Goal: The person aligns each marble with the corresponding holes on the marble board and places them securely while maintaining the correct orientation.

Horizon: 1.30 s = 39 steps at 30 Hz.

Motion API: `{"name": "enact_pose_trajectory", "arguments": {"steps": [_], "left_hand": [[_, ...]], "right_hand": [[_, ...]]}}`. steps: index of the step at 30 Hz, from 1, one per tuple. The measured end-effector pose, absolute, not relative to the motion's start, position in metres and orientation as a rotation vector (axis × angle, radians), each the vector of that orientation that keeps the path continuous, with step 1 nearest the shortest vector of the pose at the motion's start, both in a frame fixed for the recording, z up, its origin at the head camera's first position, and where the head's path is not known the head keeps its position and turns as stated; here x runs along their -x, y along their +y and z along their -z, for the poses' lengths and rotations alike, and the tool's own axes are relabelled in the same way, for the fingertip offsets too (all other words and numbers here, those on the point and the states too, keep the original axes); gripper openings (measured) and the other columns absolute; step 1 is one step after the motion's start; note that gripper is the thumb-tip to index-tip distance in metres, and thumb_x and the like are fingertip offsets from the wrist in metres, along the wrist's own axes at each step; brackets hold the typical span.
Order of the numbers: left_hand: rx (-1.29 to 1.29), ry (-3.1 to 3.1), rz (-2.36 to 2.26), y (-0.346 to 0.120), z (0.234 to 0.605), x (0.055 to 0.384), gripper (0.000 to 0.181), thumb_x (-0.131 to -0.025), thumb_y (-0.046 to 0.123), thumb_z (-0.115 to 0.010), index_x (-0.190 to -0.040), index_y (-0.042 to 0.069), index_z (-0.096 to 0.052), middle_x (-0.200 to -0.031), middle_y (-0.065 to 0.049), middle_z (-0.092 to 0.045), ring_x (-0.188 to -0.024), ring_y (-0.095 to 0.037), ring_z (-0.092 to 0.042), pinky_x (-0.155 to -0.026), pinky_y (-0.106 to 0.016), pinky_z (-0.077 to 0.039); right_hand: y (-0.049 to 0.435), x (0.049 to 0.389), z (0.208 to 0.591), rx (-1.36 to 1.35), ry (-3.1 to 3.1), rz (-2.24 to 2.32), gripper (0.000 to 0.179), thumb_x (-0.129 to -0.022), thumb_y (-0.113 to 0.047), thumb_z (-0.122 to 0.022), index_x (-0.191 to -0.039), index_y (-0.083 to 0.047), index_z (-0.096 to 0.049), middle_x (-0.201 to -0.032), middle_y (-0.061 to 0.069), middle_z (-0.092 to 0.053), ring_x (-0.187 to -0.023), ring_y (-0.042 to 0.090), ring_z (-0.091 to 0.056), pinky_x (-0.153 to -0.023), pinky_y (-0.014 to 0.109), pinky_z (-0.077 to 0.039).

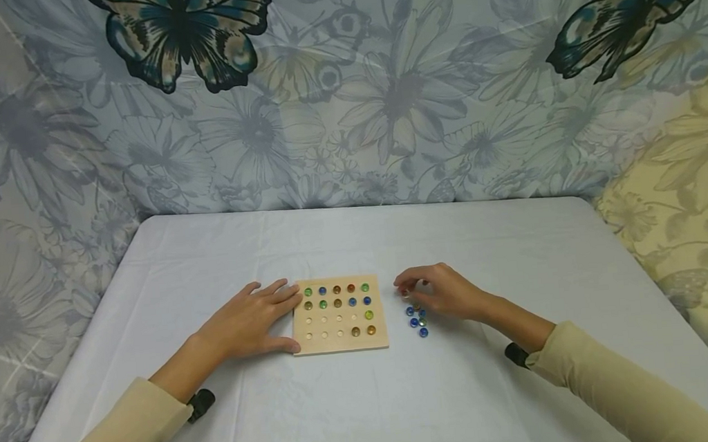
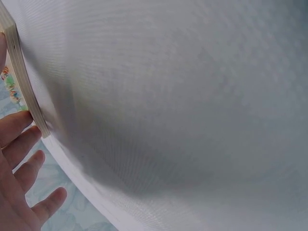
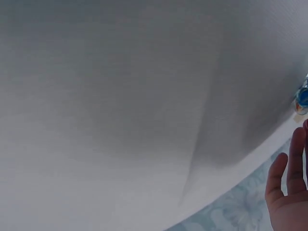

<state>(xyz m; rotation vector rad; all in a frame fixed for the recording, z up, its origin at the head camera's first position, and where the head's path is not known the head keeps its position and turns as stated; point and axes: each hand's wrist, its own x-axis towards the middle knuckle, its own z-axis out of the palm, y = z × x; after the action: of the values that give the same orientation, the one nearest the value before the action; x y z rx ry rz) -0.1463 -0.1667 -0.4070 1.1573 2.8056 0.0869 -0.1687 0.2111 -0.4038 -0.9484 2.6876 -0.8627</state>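
A light wooden board (image 1: 342, 351) with rows of round hollows lies flat on the table. Glass marbles fill its two far rows; a green marble (image 1: 369, 315) and two amber ones sit at the right of the nearer rows. My left hand (image 1: 247, 330), fingers spread, rests against the board's left edge; the left wrist view shows fingertips touching its side (image 2: 24, 77). To the right of the board, my right hand (image 1: 444, 294) has its fingertips together around a small glassy marble (image 1: 405, 293), mostly hidden. Just below lies a loose group of mostly blue marbles (image 1: 423, 332).
A white cloth (image 1: 357, 415) covers the table, with slight creases. Beyond its far edge hangs a fabric backdrop (image 1: 334, 132) printed with flowers and butterflies, which also closes in the left and right sides. Dark wrist cameras (image 1: 201, 405) sit at both sleeve cuffs.
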Motion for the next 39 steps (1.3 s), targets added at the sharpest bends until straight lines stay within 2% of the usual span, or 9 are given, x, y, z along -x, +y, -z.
{"name": "enact_pose_trajectory", "arguments": {"steps": [13, 22, 30, 39], "left_hand": [[-1.149, 2.802, -0.086, -0.167, 0.407, 0.147, 0.091, -0.085, 0.073, -0.057, -0.15, 0.009, -0.046, -0.156, -0.008, -0.041, -0.144, -0.031, -0.036, -0.111, -0.059, -0.032], [-1.15, 2.804, -0.076, -0.167, 0.408, 0.147, 0.092, -0.085, 0.073, -0.056, -0.151, 0.009, -0.045, -0.156, -0.008, -0.041, -0.144, -0.031, -0.036, -0.111, -0.059, -0.032], [-1.162, 2.802, -0.082, -0.167, 0.41, 0.149, 0.092, -0.085, 0.074, -0.056, -0.15, 0.01, -0.046, -0.156, -0.007, -0.041, -0.144, -0.031, -0.036, -0.111, -0.059, -0.032], [-1.154, 2.801, -0.084, -0.167, 0.409, 0.148, 0.091, -0.085, 0.073, -0.056, -0.15, 0.01, -0.046, -0.156, -0.007, -0.041, -0.144, -0.031, -0.036, -0.11, -0.059, -0.032]], "right_hand": [[0.183, 0.169, 0.401, 1.053, 2.622, 0.909, 0.027, -0.09, 0.0, -0.07, -0.116, -0.006, -0.07, -0.103, -0.003, -0.073, -0.095, 0.01, -0.065, -0.086, 0.041, -0.054], [0.163, 0.168, 0.401, 1.108, 2.586, 0.93, 0.026, -0.09, -0.003, -0.072, -0.116, -0.003, -0.07, -0.103, -0.002, -0.074, -0.095, 0.007, -0.067, -0.091, 0.038, -0.054], [0.15, 0.166, 0.403, 1.13, 2.565, 0.957, 0.027, -0.087, -0.003, -0.075, -0.114, -0.004, -0.071, -0.101, -0.002, -0.074, -0.094, 0.009, -0.067, -0.09, 0.035, -0.053], [0.137, 0.163, 0.407, 1.133, 2.594, 0.883, 0.027, -0.087, -0.011, -0.077, -0.113, -0.007, -0.072, -0.099, -0.007, -0.072, -0.094, 0.007, -0.065, -0.089, 0.031, -0.053]]}}
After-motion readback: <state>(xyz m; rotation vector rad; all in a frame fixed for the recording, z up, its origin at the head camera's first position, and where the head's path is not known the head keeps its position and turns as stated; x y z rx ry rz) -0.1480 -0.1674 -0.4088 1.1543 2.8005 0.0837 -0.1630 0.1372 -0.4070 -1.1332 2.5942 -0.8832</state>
